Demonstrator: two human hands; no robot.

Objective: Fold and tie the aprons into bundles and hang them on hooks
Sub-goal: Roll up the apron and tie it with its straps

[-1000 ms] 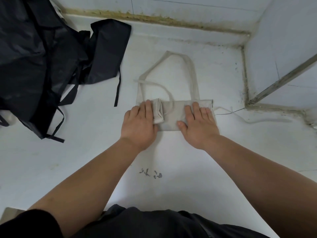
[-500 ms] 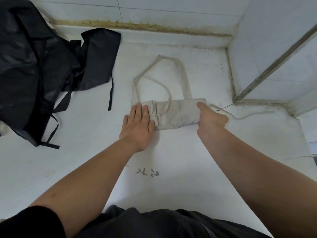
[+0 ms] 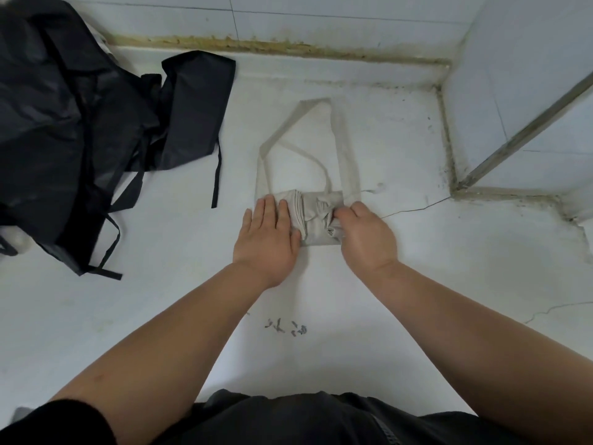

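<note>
Hands on rumpled beige apron

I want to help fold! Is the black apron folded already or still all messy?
Not folded yet. The black apron lies in a crumpled heap, its straps trailing loose on the white surface.

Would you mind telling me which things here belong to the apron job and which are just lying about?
Job: beige apron, gripped by the right hand, pressed by the left hand; its neck loop; black aprons, waiting.
Lying about: metal bar; dark scribbled marks.
</note>
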